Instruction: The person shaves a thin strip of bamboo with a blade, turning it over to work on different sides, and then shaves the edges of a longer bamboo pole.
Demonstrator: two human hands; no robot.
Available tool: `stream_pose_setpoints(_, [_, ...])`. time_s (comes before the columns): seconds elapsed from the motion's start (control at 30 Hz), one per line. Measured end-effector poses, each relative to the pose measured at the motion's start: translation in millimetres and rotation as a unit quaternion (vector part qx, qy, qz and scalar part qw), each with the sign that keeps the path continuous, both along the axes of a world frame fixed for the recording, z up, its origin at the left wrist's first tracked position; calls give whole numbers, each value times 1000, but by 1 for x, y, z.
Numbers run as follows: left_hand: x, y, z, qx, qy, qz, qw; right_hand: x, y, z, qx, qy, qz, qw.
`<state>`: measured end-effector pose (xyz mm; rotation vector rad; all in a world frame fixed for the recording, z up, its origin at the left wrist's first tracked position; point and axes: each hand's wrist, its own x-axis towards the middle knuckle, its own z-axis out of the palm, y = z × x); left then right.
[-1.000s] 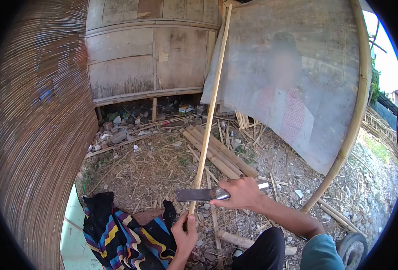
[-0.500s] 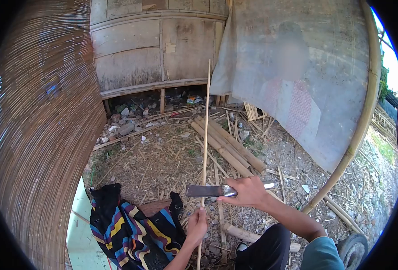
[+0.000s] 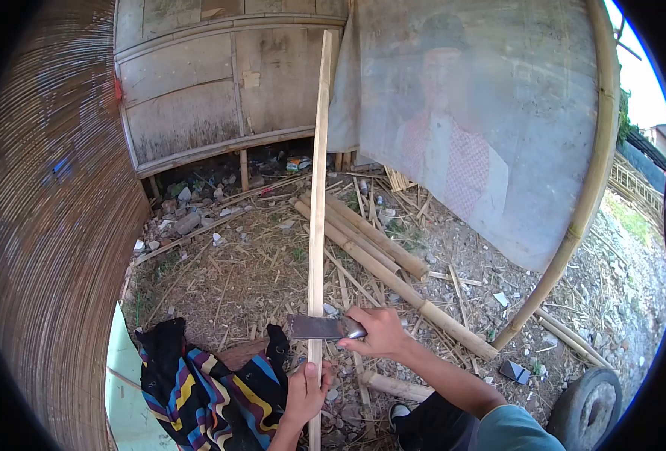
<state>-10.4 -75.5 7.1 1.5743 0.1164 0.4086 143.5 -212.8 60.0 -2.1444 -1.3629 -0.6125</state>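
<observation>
A long pale bamboo strip (image 3: 318, 188) stands up in front of me, its broad face turned toward me. My left hand (image 3: 306, 395) is closed around its lower part, thumb lying along the face. My right hand (image 3: 378, 331) grips the handle of a wide-bladed knife (image 3: 312, 326). The dark blade lies crosswise over the strip, a little above my left fingers. Beside my left forearm is a crumpled black cloth with colourful wavy stripes (image 3: 197, 395).
Cut bamboo poles (image 3: 374, 259) lie on the littered ground ahead. A woven bamboo screen (image 3: 54, 188) rises at left, and a printed sheet (image 3: 528, 150) hangs at right beside a curved bamboo pole (image 3: 581, 210). An old tyre (image 3: 588, 406) rests at lower right.
The strip has been turned from its thin edge to its broad face, and its top reaches higher in view. Both hands and the knife appear slightly further left and lower.
</observation>
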Motion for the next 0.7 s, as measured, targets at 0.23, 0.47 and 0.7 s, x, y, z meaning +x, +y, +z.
stream_pose_setpoints(0.23, [-23,-6,-22,18,108,23,994,4,-12,-54,74,226,19,971])
stream_pose_setpoints(0.47, [-78,-47,-37,278,117,67,951,1,-21,-31,253,642,111,715])
stream_pose_setpoints(0.7, [-71,-70,3,279,176,47,943,24,-27,-33,367,821,109,423])
